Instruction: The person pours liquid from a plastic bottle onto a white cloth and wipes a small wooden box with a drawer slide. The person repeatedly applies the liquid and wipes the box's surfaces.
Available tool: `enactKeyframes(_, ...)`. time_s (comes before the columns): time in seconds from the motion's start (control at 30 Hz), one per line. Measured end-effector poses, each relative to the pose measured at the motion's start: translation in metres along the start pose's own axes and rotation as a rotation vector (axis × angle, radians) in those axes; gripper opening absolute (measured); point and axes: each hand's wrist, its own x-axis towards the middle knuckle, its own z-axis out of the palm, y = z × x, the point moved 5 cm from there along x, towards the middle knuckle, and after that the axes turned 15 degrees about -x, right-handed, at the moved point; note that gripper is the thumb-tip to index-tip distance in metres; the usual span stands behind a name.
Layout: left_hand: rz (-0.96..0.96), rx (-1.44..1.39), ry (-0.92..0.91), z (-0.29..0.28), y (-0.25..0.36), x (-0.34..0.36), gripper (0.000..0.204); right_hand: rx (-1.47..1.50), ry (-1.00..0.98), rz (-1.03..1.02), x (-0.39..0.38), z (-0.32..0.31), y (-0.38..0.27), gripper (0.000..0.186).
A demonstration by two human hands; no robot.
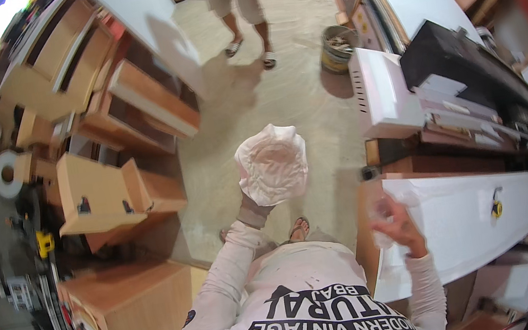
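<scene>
Concrete floor (302, 101) runs between wooden cabinet carcasses (120, 296) and a white panel (461, 207). My left hand (255, 211) is closed under a crumpled pale wrap (272, 164), out over the floor, fingers mostly hidden. Tipping my wrist could spill anything in its hollow, though I can't make out contents; a loose hold might drop it. My right hand (399, 223), fingers part-curled over the panel's left end, is too blurred to show whether it grips anything. Ahead, a bucket (335, 61) holds scraps.
</scene>
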Motion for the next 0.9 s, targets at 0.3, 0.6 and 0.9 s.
enactKeyframes(0.3, 0.434, -0.232, -0.056, 0.005, 0.121, -0.124, 0.067, 0.210, -0.875, 0.030, 0.087, 0.174, -0.182, 0.039)
enactKeyframes(0.6, 0.890, 0.103, -0.231, 0.002, 0.244, -0.261, 0.071, 0.316, -1.223, 0.143, 0.110, 0.295, -0.307, 0.040)
enactKeyframes(0.9, 1.048, 0.030, -0.251, 0.030, 0.345, -0.365, 0.077, 0.150, -1.267, 0.028, 0.122, 0.364, -0.405, 0.040)
